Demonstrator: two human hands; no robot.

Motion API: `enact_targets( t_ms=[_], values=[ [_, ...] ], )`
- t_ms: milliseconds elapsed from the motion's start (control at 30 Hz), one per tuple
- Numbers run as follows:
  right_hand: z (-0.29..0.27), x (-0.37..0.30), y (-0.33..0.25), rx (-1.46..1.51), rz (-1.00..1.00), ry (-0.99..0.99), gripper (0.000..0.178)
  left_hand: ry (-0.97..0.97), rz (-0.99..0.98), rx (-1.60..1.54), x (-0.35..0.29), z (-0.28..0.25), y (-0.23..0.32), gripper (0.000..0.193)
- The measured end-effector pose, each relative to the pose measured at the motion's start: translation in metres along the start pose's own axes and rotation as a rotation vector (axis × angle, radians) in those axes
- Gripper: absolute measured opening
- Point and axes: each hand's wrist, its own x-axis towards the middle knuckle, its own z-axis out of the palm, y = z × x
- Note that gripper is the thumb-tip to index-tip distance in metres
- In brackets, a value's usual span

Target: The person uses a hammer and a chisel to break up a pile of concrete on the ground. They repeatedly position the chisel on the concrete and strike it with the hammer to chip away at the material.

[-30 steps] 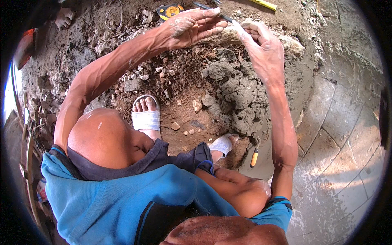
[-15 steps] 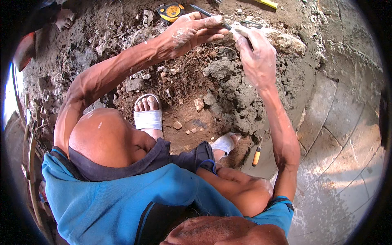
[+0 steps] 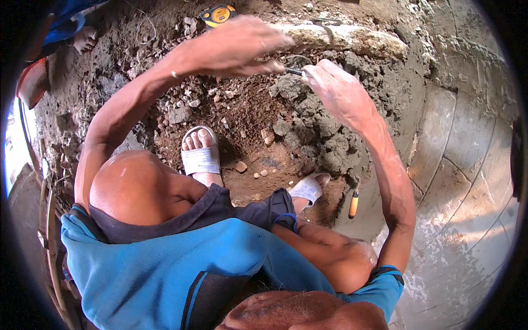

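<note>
My right hand is closed around one end of a thin dark rod, which points left from its fingers. The rod's kind does not show. My left hand, blurred by movement, is at the rod's left end with its fingers stretched out and apart. Whether the lower finger touches the rod I cannot tell. Behind the left hand lies a yellow-and-black tape measure on the dirt. Below both hands are loose brown soil and a heap of grey wet mortar.
A long pale stone lies beyond my hands. A tool with an orange handle lies by my right foot. Grey slabs cover the right side. Another person's foot is at the upper left, near a thin wire loop.
Both hands have come nearer to me with the rod. My left hand has spread from around the rod and moved left. The view has shifted, and the yellow bar at the top is out of sight.
</note>
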Motion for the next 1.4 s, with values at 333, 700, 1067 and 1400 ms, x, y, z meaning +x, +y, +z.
enact_targets(
  t_ms=[333, 700, 1067, 1400],
  values=[
    [0.01, -0.011, 0.005, -0.021, 0.038, 0.109, 0.015, 0.285, 0.011, -0.456, 0.013, 0.044, 0.038, 0.038],
    [0.018, -0.019, 0.001, -0.074, -0.029, 0.174, 0.017, -0.1, -0.034, -0.632, 0.004, 0.05, 0.015, 0.045],
    [0.007, -0.028, -0.01, 0.78, 0.683, 0.049, 0.033, 0.361, -0.541, -1.846, 0.025, 0.044, 0.006, 0.027],
    [0.001, -0.008, -0.025, 0.646, 0.693, 0.235, 0.037, 0.547, -0.414, -1.962, 0.034, 0.042, 0.006, 0.021]
  ],
)
